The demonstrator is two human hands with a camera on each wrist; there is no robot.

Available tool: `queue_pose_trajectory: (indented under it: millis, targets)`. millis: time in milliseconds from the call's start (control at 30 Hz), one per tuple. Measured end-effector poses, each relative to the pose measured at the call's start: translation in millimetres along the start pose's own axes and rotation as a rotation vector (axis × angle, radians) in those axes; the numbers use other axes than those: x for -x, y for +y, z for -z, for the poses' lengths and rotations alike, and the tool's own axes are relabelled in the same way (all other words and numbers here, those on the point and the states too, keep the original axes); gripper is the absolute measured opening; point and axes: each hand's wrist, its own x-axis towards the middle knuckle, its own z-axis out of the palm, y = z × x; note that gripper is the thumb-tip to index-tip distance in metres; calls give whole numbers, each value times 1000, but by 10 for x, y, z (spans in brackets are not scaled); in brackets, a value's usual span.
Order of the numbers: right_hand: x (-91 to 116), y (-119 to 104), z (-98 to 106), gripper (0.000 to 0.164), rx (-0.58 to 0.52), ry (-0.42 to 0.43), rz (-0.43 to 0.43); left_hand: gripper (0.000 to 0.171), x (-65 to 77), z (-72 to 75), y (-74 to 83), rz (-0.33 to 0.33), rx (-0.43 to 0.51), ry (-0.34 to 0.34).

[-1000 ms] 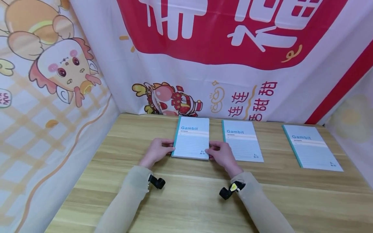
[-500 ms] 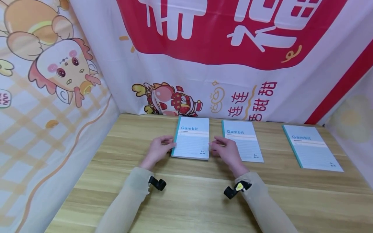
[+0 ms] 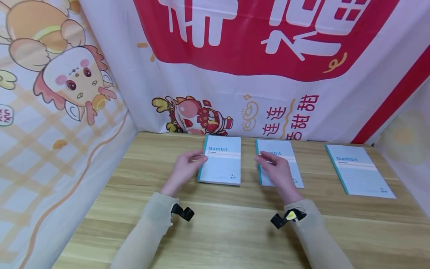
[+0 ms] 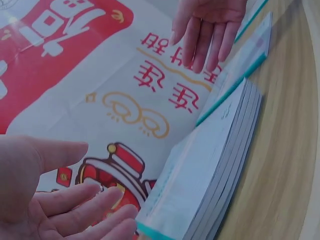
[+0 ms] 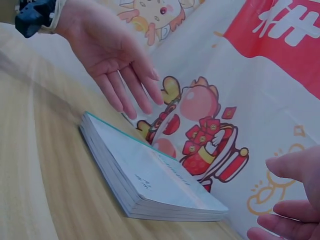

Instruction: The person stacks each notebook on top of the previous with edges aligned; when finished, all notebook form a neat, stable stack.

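Observation:
A stack of several white notebooks (image 3: 221,164) with teal spines and "Gambit" on the top cover lies flat near the back of the table. Its layered edges show in the left wrist view. My left hand (image 3: 184,170) hovers at the stack's left side, fingers extended and holding nothing. To the right, my right hand (image 3: 278,170) is above a second, thin-looking Gambit notebook (image 3: 281,145) and hides part of its cover. Loose, spread fingers of the right hand (image 5: 295,200) hold nothing in the right wrist view.
Another Gambit notebook (image 3: 359,170) lies farther right on the wooden table (image 3: 228,231). Behind the table hangs a printed red and white cloth (image 3: 268,86), close to the notebooks' far edges. A patterned cloth (image 3: 67,157) hangs along the left side.
Both hands have let go of the notebook stack. The right hand has moved right over the second notebook; the left has lifted slightly. The stack stays in place.

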Motion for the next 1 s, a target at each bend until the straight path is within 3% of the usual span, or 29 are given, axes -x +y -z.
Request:
queue_pose_trajectory:
  millis: [167,367,833,1000]
  targets:
    - [21,10,129,72,10,27,12,49,77,-112,94,-45,11,-67]
    - [33,50,257,73,16,55,1,46,151,-250,169,-92,18,-101]
    - [104,183,535,86,43,66,-33,59,249,-606,229,-118,65,-257]
    - [117,236,617,89,40,64,-68,62,263,-697,239,-87,47,-289]
